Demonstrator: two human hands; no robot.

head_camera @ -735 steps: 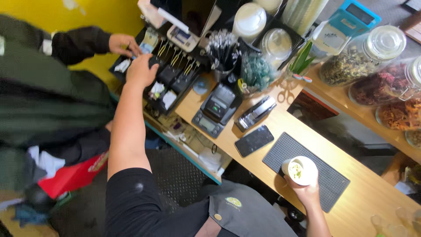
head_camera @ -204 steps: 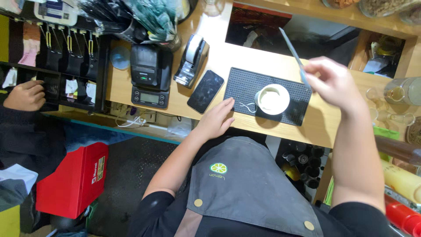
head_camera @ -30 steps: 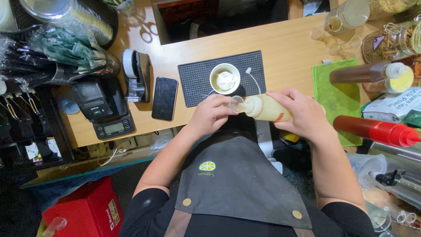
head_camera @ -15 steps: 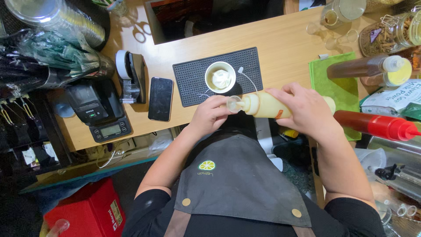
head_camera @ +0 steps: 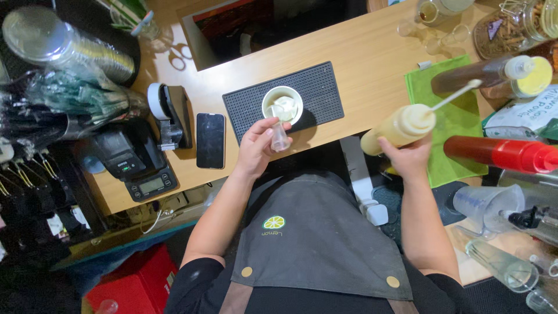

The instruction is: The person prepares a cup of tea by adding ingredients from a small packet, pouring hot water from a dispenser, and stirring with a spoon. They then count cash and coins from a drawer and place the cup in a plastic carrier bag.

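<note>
At frame centre, a small clear measuring cup (head_camera: 280,135) is gripped by the closed fingers of the left hand (head_camera: 256,148), tilted just over a white cup (head_camera: 282,105) on the black mat (head_camera: 318,93). Right of centre, a yellowish squeeze bottle (head_camera: 397,128) is clasped by the right hand (head_camera: 410,158).

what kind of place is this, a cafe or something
Likely a drinks or cafe counter: a black bar mat under a white cup, squeeze sauce bottles, stacked domed lids and a small scale on the wooden counter.
</note>
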